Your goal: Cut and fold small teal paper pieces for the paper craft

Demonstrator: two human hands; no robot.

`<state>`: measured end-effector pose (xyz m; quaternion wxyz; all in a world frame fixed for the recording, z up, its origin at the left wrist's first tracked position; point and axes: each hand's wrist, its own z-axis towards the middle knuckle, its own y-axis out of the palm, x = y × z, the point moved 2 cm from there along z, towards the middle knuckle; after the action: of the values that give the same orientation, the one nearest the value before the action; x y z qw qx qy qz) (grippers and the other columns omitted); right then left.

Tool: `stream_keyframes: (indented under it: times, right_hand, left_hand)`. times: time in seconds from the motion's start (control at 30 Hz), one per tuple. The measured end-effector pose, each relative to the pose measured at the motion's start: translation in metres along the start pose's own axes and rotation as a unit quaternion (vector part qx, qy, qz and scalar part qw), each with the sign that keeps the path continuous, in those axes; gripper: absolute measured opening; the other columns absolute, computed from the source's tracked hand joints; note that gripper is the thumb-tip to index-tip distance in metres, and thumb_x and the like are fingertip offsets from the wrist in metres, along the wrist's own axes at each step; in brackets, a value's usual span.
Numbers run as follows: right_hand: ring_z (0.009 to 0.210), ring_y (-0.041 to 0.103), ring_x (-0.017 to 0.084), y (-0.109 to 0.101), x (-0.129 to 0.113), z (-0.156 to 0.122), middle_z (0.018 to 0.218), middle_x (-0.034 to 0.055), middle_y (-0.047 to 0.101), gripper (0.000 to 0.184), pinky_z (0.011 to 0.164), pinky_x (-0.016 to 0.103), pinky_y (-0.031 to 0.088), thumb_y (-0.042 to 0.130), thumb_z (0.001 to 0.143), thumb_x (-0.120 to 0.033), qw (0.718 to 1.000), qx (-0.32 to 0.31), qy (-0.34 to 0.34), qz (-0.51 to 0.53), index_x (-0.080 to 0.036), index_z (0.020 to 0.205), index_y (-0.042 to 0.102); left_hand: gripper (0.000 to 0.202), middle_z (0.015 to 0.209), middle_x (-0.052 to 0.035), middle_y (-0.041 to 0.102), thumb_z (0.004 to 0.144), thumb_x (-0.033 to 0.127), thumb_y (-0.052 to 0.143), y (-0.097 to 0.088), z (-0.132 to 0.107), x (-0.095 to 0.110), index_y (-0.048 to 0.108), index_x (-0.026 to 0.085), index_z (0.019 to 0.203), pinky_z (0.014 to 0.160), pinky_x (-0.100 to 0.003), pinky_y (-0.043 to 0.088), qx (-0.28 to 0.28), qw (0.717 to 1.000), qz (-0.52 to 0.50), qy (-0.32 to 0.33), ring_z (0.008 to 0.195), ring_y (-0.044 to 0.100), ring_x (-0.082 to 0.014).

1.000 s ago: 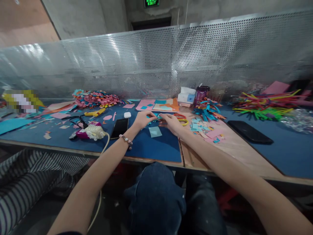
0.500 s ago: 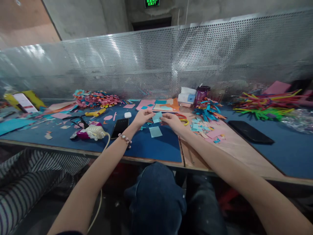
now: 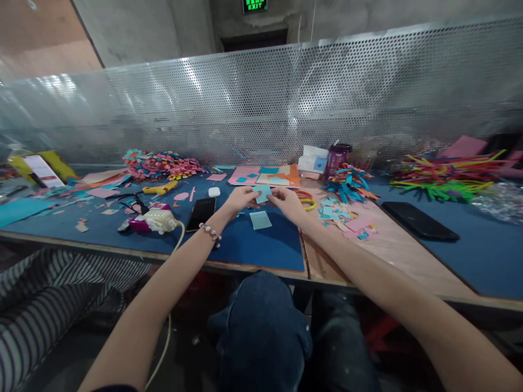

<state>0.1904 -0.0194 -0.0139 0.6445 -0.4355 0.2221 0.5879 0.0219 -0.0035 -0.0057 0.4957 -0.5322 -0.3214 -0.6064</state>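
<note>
while our left hand (image 3: 237,199) and right hand (image 3: 289,203) pinch a blue paper square (image 3: 262,194) above the counter (image 3: 273,251), a paler square (image 3: 260,220) lies nearer us, seemingly unworked; cut scraps (image 3: 328,210) lie at right.

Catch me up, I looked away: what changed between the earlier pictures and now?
The light-blue square, barely visible a second ago, now shows its face between the left hand and right hand. Whether it was newly picked up, I cannot tell. The pale square and white case stayed put.
</note>
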Motion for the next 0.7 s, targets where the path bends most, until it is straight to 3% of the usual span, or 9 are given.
stream_keyframes:
  times: [0.17, 0.27, 0.37, 0.53, 0.6, 0.7]
  right_hand:
    - [0.085, 0.06, 0.019, 0.0, -0.006, -0.003, 0.096, 0.0076, 0.067, 0.028, 0.079, 0.03, 0.046, 0.044, 0.087, -0.03, 0.974, 0.005, -0.099, -0.204, -0.017, 0.104, 0.062]
    - [0.098, 0.058, 0.021, 0.002, -0.01, -0.008, 0.11, 0.0099, 0.063, 0.036, 0.084, 0.031, 0.044, 0.036, 0.09, -0.025, 0.933, -0.019, -0.136, -0.332, -0.017, 0.119, 0.056]
    - [0.101, 0.056, 0.022, 0.005, -0.013, -0.012, 0.113, 0.0114, 0.061, 0.043, 0.079, 0.03, 0.044, 0.031, 0.091, -0.025, 0.885, -0.034, -0.129, -0.446, -0.017, 0.131, 0.045]
    - [0.106, 0.051, 0.024, 0.01, -0.02, -0.017, 0.111, 0.0152, 0.059, 0.046, 0.08, 0.031, 0.043, 0.028, 0.091, -0.022, 0.829, -0.068, -0.147, -0.535, -0.012, 0.135, 0.039]
    - [0.105, 0.05, 0.025, 0.011, -0.022, -0.018, 0.109, 0.0157, 0.06, 0.046, 0.081, 0.032, 0.043, 0.03, 0.091, -0.023, 0.829, -0.064, -0.153, -0.534, -0.01, 0.133, 0.042]
    - [0.104, 0.051, 0.024, 0.011, -0.021, -0.017, 0.106, 0.0139, 0.061, 0.041, 0.082, 0.032, 0.042, 0.035, 0.09, -0.027, 0.867, -0.023, -0.149, -0.475, -0.012, 0.126, 0.05]
  left_hand:
    - [0.026, 0.07, -0.0058, 0.063, 0.073, 0.036, 0.065, -0.001, 0.002, -0.001, 0.057, 0.012, 0.08, 0.072, -0.036, 0.053, -0.005, 0.999, -0.051, -0.018, 0.071, 0.065, -0.0184]
    - [0.023, 0.072, -0.0059, 0.064, 0.075, 0.034, 0.063, 0.0, 0.002, 0.0, 0.057, 0.013, 0.082, 0.073, -0.035, 0.053, -0.005, 0.996, -0.083, -0.026, 0.073, 0.066, -0.0183]
    - [0.025, 0.078, -0.0071, 0.064, 0.076, 0.036, 0.061, 0.001, 0.001, 0.004, 0.057, 0.013, 0.085, 0.073, -0.035, 0.053, -0.009, 0.993, -0.112, -0.027, 0.075, 0.065, -0.0182]
    - [0.031, 0.078, -0.0063, 0.061, 0.075, 0.041, 0.062, 0.003, -0.001, 0.007, 0.056, 0.012, 0.083, 0.077, -0.035, 0.052, -0.021, 0.995, -0.099, -0.018, 0.074, 0.063, -0.0152]
    - [0.028, 0.075, -0.0047, 0.059, 0.072, 0.035, 0.066, 0.002, 0.0, 0.006, 0.054, 0.011, 0.078, 0.077, -0.036, 0.052, -0.014, 0.996, -0.087, -0.012, 0.072, 0.061, -0.0133]
    - [0.021, 0.073, -0.003, 0.057, 0.072, 0.027, 0.065, 0.0, 0.001, 0.003, 0.052, 0.012, 0.074, 0.076, -0.036, 0.052, -0.008, 0.997, -0.079, -0.001, 0.07, 0.059, -0.012]
